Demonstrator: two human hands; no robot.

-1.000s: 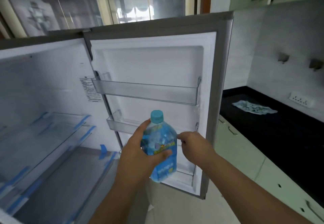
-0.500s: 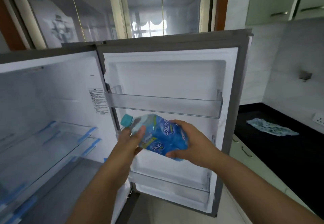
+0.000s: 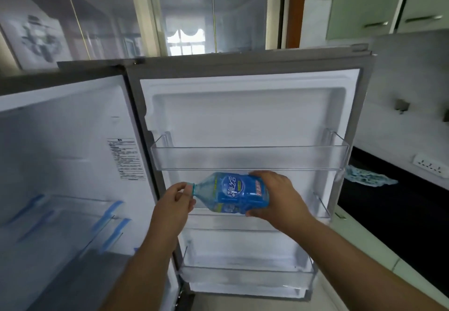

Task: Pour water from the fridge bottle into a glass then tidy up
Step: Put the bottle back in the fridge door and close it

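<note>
I hold the bottle (image 3: 234,192) on its side in front of the open fridge door (image 3: 250,106), level with the gap below the top door shelf (image 3: 247,158). My right hand (image 3: 279,196) wraps the base end, fingers over the top and thumb beneath, a full closed grip on the labelled body. My left hand (image 3: 175,201) is at the neck end, fingers curled about the cap (image 3: 192,187); only a sliver of the cap shows, so I cannot tell whether it is loosened or tight.

Stage of the task, as I judge it: the bottle is out of the fridge and clear of every door shelf, so the fetching step is done. The cap appears to be in place, and the left grip on it suggests opening is the step in hand. Liquid shows inside the bottle near the neck.

Left to do: no glass is in view, so pouring has not begun as far as I can see. After pouring come the capping, returning the bottle to a door shelf, and shutting the door, which stands wide open. The fridge interior (image 3: 60,164) to my left shows bare shelves (image 3: 73,216). To my right a dark surface (image 3: 401,213) carries a crumpled cloth (image 3: 369,179), well apart from my hands; it seems the likely place for the pour.
</note>
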